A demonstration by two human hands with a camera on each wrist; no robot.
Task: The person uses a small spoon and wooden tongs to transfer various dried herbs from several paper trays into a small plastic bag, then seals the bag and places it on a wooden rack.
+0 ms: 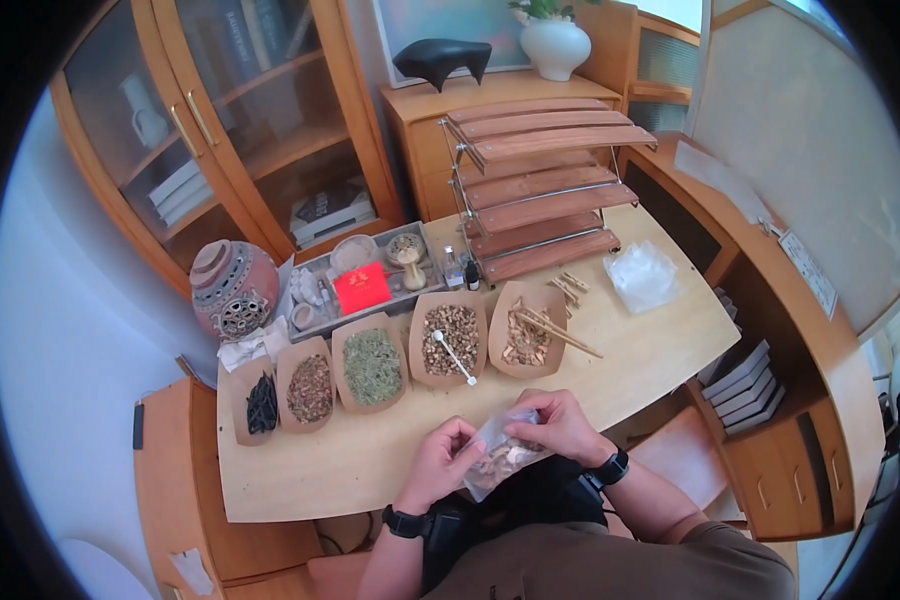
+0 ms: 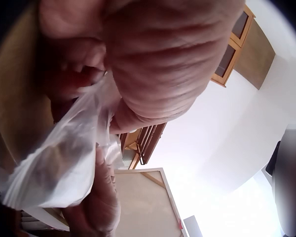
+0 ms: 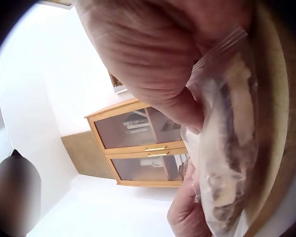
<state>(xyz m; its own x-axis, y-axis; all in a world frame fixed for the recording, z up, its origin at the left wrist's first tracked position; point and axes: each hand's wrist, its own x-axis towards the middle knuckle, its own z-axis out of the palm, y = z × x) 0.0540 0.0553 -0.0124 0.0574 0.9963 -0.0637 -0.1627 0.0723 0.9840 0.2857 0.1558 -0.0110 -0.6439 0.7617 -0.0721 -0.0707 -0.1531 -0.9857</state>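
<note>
A clear plastic zip bag (image 1: 495,458) with pale and brown dried pieces inside is held at the table's front edge, close to the person's lap. My left hand (image 1: 436,464) pinches its left side between thumb and fingers. On the other side, my right hand (image 1: 562,428) pinches the bag near its upper right. In the right wrist view, light slices and darker bits show through the plastic bag (image 3: 227,133), with the thumb against it. The left wrist view shows the bag (image 2: 64,163) hanging below the fingers, its contents blurred.
Paper trays hold dark strips (image 1: 261,405), reddish-brown bits (image 1: 310,388), green herb (image 1: 373,368), brown chunks with a white spoon (image 1: 455,355), and pale chips with wooden tongs (image 1: 560,332). Behind stand a grey tray (image 1: 395,302) and wooden rack (image 1: 540,190). Clear bags (image 1: 642,277) lie right.
</note>
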